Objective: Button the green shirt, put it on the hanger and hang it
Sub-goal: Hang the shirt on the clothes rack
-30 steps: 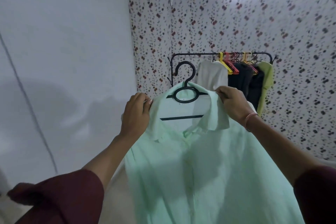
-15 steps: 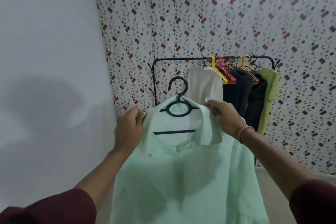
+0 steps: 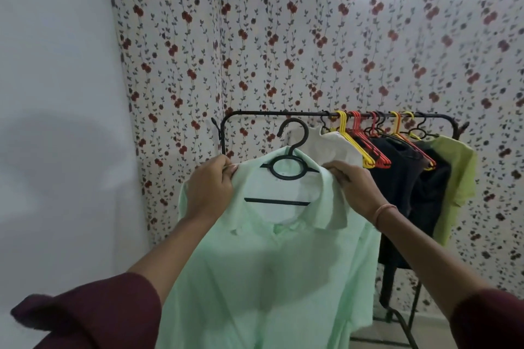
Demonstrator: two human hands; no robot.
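Rail [image 3: 269, 113] behind hanger [image 3: 276, 202] and green shirt [image 3: 269, 278].

The shirt [image 3: 269, 278] hung on the hanger [image 3: 276, 201], held up in front of the person between both hands. The left hand [image 3: 211, 193] gripped it at the left of the collar and the right hand [image 3: 351, 187] at the right. The hanger's hook stood up between them, below the rail and not touching it. Behind the shirt stood the rack [image 3: 269, 113], close against the back wall [image 3: 283, 37]. The other clothes [image 3: 397, 178] hung on the rail's right half, behind and to the right of the right hand. The side wall [image 3: 56, 93] lay to the left, meeting the back wall in a corner left of the rack.
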